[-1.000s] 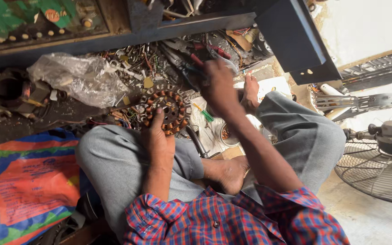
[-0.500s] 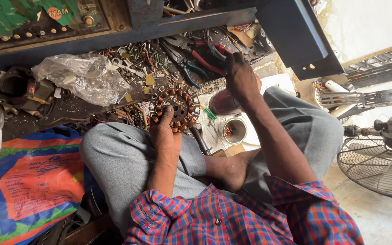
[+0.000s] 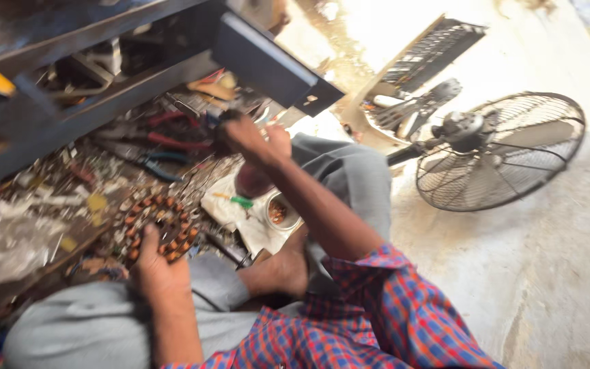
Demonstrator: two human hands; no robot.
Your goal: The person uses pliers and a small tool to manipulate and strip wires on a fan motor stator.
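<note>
Your left hand (image 3: 155, 263) is clamped on the wound stator ring (image 3: 158, 225), which rests against your knee. It looks heavy and stiff, but its copper coils are likely fragile, so grip the iron rim, not the windings. Your right hand (image 3: 250, 140) reaches among red-handled pliers (image 3: 172, 140) beyond the ring; blur hides whether its fingers are closed.

Motion blur smears the whole view; the tools (image 3: 165, 140) on the cluttered floor cannot be told apart; the right hand (image 3: 250, 140) closes on something dark whose kind is unreadable; the left hand (image 3: 155, 263) covers part of the copper-wound stator (image 3: 162, 222); the small tin's (image 3: 281, 212) contents are indistinct; the plaid sleeve (image 3: 384, 314) runs off the bottom edge.
</note>
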